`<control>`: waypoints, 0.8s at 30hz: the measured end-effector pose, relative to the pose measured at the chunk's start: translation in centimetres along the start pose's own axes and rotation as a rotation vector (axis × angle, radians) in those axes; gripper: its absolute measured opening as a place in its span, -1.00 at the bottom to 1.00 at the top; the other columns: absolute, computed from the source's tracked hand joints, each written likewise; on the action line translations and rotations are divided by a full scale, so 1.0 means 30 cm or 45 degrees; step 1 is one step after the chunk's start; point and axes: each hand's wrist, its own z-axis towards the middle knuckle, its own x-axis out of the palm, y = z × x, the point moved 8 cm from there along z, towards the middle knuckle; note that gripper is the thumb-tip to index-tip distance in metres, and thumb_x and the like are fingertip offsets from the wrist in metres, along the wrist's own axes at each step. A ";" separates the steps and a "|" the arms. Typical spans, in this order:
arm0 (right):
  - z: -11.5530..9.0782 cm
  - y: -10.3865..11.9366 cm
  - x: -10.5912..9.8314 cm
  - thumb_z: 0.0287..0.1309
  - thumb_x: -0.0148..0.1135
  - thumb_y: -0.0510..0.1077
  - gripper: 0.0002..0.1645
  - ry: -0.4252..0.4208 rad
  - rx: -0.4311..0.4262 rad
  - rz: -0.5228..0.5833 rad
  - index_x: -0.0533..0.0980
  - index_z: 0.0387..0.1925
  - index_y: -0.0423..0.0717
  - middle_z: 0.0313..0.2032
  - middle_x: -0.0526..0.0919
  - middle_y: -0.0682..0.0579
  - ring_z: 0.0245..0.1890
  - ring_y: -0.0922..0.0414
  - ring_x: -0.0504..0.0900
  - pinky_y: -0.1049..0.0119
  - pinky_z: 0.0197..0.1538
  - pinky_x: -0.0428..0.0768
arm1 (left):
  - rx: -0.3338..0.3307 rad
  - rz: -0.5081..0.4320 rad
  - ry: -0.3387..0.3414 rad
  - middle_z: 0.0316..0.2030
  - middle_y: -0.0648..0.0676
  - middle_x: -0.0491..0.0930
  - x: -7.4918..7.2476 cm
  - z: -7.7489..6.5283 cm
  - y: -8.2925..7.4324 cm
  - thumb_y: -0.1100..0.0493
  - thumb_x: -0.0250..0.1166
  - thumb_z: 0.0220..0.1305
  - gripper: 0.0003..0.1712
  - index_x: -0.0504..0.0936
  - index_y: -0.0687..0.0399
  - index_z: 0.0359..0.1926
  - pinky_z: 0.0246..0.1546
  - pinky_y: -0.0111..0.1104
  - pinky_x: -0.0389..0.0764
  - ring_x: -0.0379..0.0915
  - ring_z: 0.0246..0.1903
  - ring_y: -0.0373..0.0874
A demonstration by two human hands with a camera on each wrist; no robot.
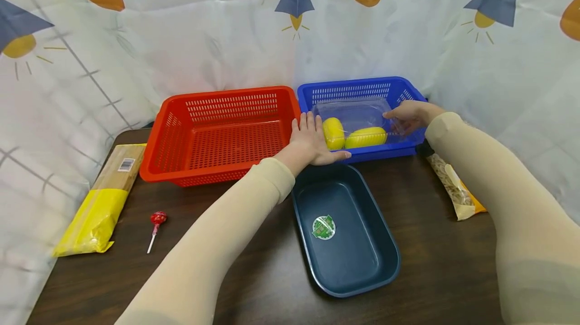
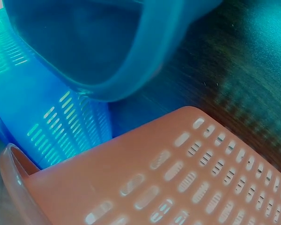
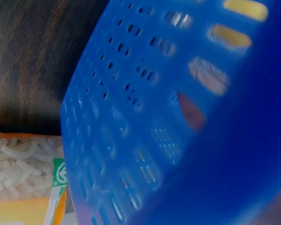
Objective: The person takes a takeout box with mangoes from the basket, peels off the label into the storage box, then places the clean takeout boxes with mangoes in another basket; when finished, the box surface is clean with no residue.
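Note:
In the head view, a clear plastic box (image 1: 355,113) with two yellow oblong pieces (image 1: 366,137) lies inside the blue basket (image 1: 380,152). My right hand (image 1: 411,115) reaches over that basket's right side and grips the box's right end, some fingers hidden. My left hand (image 1: 311,139) is spread, fingers straight, over the meeting corners of the blue basket and the red basket (image 1: 158,169). Whether its palm touches a rim, I cannot tell. The right wrist view shows the blue basket's slotted wall (image 3: 126,89) close up, with part of a finger (image 3: 191,111) behind a slot.
A dark teal tray (image 1: 358,224) stands in front of the baskets. On the left lie a yellow-ended packet (image 1: 104,199) and a red lollipop (image 1: 157,218). A clear bag of pale pieces (image 1: 453,186) lies under my right forearm. A printed curtain (image 1: 254,48) hangs behind.

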 end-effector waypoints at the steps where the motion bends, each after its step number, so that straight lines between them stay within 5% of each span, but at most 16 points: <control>1: 0.000 0.000 0.003 0.62 -0.20 0.11 -0.47 0.009 -0.002 0.008 0.36 -0.37 -0.20 0.41 0.29 -0.52 0.40 -0.34 0.36 -0.19 0.34 0.51 | 0.001 0.003 0.000 0.64 0.29 -0.35 0.000 0.000 -0.001 -0.68 -0.16 0.20 0.38 -0.33 0.24 0.63 0.61 0.09 -0.29 -0.44 0.64 0.22; 5: 0.002 -0.004 0.013 0.63 -0.25 0.11 -0.42 0.038 -0.005 0.001 0.34 -0.38 -0.26 0.44 0.21 -0.54 0.46 -0.36 0.27 -0.21 0.37 0.46 | 0.005 0.000 0.005 0.64 0.28 -0.35 0.002 0.001 -0.006 -0.68 -0.15 0.20 0.38 -0.33 0.24 0.63 0.62 0.09 -0.29 -0.44 0.64 0.22; 8: 0.000 -0.012 0.019 0.64 -0.29 0.11 -0.36 0.048 0.008 0.001 0.31 0.18 -0.44 0.46 0.16 -0.54 0.49 -0.38 0.20 -0.23 0.39 0.42 | 0.012 -0.004 0.008 0.64 0.28 -0.35 0.003 0.002 -0.010 -0.68 -0.15 0.20 0.39 -0.33 0.24 0.63 0.61 0.10 -0.29 -0.44 0.64 0.22; 11: -0.004 -0.018 0.019 0.63 -0.29 0.12 -0.12 0.047 0.031 0.010 -0.22 0.56 -0.45 0.49 0.06 -0.55 0.51 -0.41 0.13 -0.23 0.41 0.40 | 0.021 -0.002 0.014 0.64 0.29 -0.36 0.005 0.006 -0.009 -0.68 -0.16 0.20 0.39 -0.34 0.25 0.63 0.61 0.11 -0.30 -0.45 0.64 0.23; 13: -0.009 -0.020 0.016 0.63 -0.28 0.15 -0.04 0.044 0.045 0.005 -0.42 0.56 -0.40 0.51 -0.02 -0.55 0.51 -0.44 0.09 -0.23 0.41 0.39 | 0.020 -0.001 0.018 0.64 0.29 -0.37 0.007 0.008 -0.007 -0.68 -0.17 0.20 0.39 -0.35 0.25 0.62 0.61 0.12 -0.30 -0.46 0.64 0.23; 17: -0.029 -0.007 -0.007 0.60 -0.27 0.21 0.00 0.010 0.028 -0.022 -0.41 0.57 -0.39 0.52 -0.09 -0.57 0.49 -0.49 0.08 -0.23 0.44 0.35 | -0.001 -0.014 0.022 0.64 0.28 -0.37 0.013 0.014 0.010 -0.68 -0.16 0.21 0.39 -0.35 0.24 0.63 0.61 0.11 -0.30 -0.46 0.64 0.22; 24: -0.124 0.055 -0.071 0.58 -0.32 0.26 -0.02 -0.234 -0.233 0.123 -0.33 0.60 -0.32 0.58 -0.17 -0.43 0.58 -0.37 -0.09 -0.23 0.57 0.05 | -0.007 -0.104 0.036 0.65 0.26 -0.36 0.022 0.034 0.037 -0.67 -0.09 0.19 0.40 -0.40 0.19 0.63 0.60 0.14 -0.30 -0.45 0.64 0.22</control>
